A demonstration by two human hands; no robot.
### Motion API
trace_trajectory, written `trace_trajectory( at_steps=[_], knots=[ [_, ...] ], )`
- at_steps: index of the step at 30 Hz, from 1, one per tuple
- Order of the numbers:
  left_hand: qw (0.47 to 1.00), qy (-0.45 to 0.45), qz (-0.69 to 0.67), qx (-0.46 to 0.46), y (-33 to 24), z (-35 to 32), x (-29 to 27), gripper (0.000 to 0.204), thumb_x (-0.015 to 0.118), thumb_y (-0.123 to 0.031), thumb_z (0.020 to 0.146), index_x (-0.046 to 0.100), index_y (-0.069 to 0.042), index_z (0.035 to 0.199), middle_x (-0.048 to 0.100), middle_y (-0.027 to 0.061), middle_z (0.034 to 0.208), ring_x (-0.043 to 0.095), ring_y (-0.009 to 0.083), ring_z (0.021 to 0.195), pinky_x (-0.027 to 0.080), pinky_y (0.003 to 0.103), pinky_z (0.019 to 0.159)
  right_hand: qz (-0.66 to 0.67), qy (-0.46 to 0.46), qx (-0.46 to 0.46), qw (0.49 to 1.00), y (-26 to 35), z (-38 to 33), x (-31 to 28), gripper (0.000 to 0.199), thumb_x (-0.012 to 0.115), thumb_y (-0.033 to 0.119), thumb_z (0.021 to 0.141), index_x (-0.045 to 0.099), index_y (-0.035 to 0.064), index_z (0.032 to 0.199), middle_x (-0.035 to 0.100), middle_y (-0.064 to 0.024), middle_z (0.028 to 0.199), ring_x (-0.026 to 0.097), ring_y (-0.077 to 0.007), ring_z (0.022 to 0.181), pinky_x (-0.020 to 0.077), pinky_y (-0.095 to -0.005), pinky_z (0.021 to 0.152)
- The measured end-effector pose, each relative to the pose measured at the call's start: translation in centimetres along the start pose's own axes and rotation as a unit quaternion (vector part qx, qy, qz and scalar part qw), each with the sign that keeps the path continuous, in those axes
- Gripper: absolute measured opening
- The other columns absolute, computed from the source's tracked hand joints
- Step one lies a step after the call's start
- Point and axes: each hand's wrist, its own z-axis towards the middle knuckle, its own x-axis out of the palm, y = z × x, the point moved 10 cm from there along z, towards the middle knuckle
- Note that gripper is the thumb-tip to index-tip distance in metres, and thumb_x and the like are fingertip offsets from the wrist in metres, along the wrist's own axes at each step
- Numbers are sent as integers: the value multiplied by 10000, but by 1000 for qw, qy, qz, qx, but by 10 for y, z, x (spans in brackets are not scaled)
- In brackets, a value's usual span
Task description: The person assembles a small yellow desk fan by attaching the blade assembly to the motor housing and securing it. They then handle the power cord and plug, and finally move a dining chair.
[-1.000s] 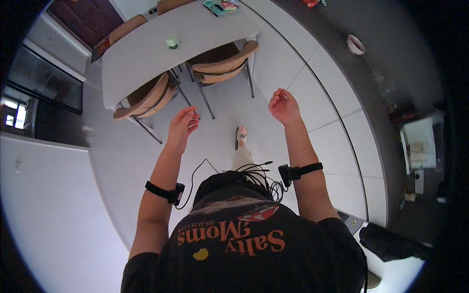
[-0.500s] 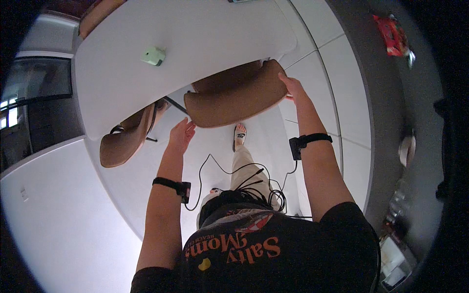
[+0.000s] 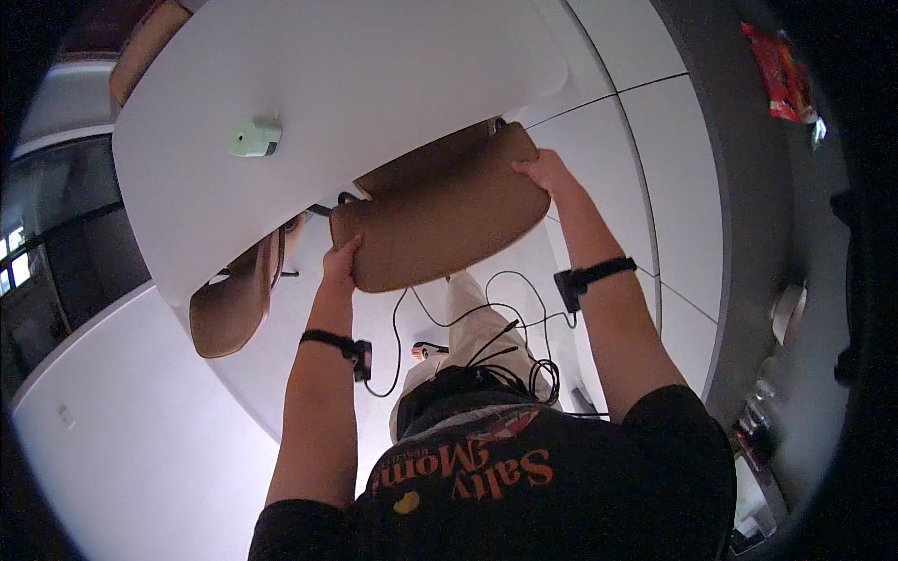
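Note:
A chair with a brown backrest (image 3: 440, 224) stands at the near edge of the white table (image 3: 374, 84), its seat partly under the tabletop. My left hand (image 3: 340, 264) grips the left edge of the backrest, thumb on the near face. At the opposite edge my right hand (image 3: 547, 174) holds the upper right corner, with the thumb in front and the other fingers hidden behind. A small pale green device (image 3: 254, 138) rests on the tabletop.
Left of me a second brown chair (image 3: 234, 304) is at the table edge. Black cables (image 3: 524, 365) hang at my waist and run to bands on both forearms. White cabinet fronts (image 3: 673, 150) line the right, beside a dark counter carrying a red packet (image 3: 781, 79).
My left hand has closed on the backrest's left edge, where it was apart before. The backrest appears larger and nearer to me, and its near edge sits lower in view.

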Motion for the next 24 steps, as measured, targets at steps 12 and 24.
trace_trajectory(
  at_steps=[12,24],
  knots=[
    [994,3,106,31,81,-91,-46,605,796,-198,794,534,101,1250,645,205,1156,651,362,990,543,475,847,51,-44,17,998,-127,-141,25,456,808,351,747,723,6,1033,726,-184,942,709,-310,855,552,-408,791],
    [977,69,192,58,191,-157,-74,457,780,-141,786,604,61,1157,682,163,1071,672,276,932,549,410,806,192,-103,28,976,-292,-318,63,456,821,338,728,728,-15,1003,732,-163,920,711,-286,834,553,-394,774]
  ],
)
